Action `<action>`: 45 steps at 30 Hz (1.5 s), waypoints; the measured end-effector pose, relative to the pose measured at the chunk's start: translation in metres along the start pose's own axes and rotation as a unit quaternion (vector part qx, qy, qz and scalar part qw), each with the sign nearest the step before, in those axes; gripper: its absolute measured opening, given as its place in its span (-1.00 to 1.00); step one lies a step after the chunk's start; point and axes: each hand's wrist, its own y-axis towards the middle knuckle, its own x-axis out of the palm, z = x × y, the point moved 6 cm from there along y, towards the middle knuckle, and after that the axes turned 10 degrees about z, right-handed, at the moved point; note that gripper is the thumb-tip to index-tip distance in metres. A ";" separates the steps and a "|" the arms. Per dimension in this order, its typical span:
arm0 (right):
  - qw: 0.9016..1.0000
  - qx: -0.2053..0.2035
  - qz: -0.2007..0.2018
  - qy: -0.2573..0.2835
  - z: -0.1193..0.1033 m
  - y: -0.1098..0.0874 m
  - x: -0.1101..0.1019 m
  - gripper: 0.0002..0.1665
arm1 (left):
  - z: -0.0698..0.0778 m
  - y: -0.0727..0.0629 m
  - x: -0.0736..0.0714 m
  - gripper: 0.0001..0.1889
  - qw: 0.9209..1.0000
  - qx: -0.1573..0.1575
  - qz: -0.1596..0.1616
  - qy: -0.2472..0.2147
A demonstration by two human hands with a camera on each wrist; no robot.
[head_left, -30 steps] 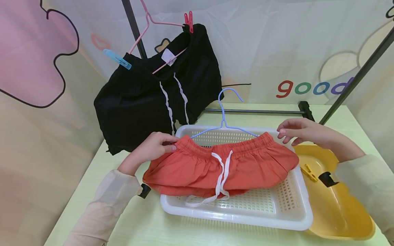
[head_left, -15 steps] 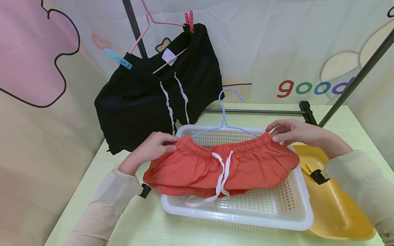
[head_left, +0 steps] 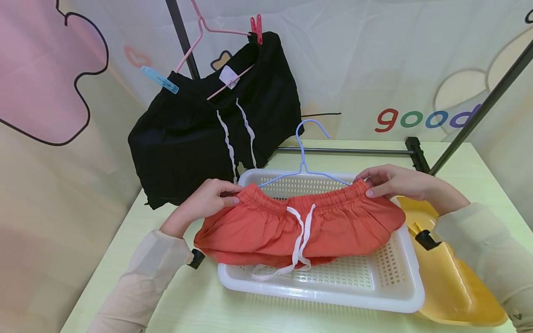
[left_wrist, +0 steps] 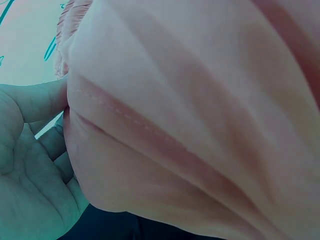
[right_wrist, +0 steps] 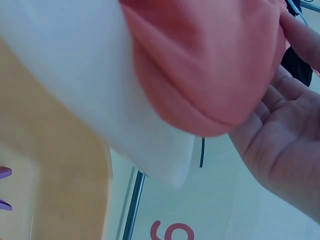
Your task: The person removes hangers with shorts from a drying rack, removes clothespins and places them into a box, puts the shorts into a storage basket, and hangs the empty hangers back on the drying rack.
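Over the pale table [head_left: 187, 300], the red shorts [head_left: 258, 231] spread between the left hand [head_left: 208, 199] and the right hand [head_left: 401, 182], each pinching one upper corner.

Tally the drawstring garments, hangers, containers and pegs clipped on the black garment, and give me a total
Garments: 2, black garment, orange garment
Hangers: 2, pink hanger, blue hanger
Containers: 2, white basket, yellow tub
Clipped pegs: 2, red peg, blue peg
Total: 8

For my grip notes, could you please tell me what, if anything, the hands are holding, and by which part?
The red-orange shorts: the left hand and the right hand pinch opposite ends of the gathered waistband.
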 end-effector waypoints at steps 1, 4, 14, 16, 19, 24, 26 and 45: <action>1.000 0.000 -0.002 0.002 0.000 0.000 0.000 -0.51 | 0.000 0.000 0.000 -0.70 1.000 0.001 0.000 0.000; 1.000 0.002 -0.005 0.006 -0.001 0.000 0.001 -0.52 | 0.000 0.000 0.000 -0.70 1.000 0.002 0.001 -0.001; 0.999 -0.028 -0.018 0.011 -0.006 -0.002 0.004 -0.64 | 0.000 0.000 0.001 -0.69 1.000 -0.012 -0.004 -0.003; 0.999 -0.034 -0.021 0.012 -0.007 -0.002 0.004 -0.66 | 0.000 -0.001 0.001 -0.69 1.000 -0.013 -0.006 -0.006; 0.998 -0.047 -0.026 0.015 -0.008 -0.003 0.005 -0.70 | 0.002 -0.001 0.001 -0.69 1.000 -0.011 -0.008 -0.009; 0.997 -0.068 -0.032 0.017 -0.010 -0.004 0.005 -0.75 | 0.004 0.000 0.001 -0.69 1.000 -0.005 -0.011 -0.015; 0.997 -0.073 -0.032 0.016 -0.011 -0.005 0.005 -0.76 | 0.005 0.001 0.002 -0.68 1.000 -0.006 -0.013 -0.018; 0.996 -0.084 -0.011 -0.002 -0.020 -0.010 0.006 -0.76 | 0.026 0.012 0.009 -0.67 1.000 0.009 -0.016 -0.015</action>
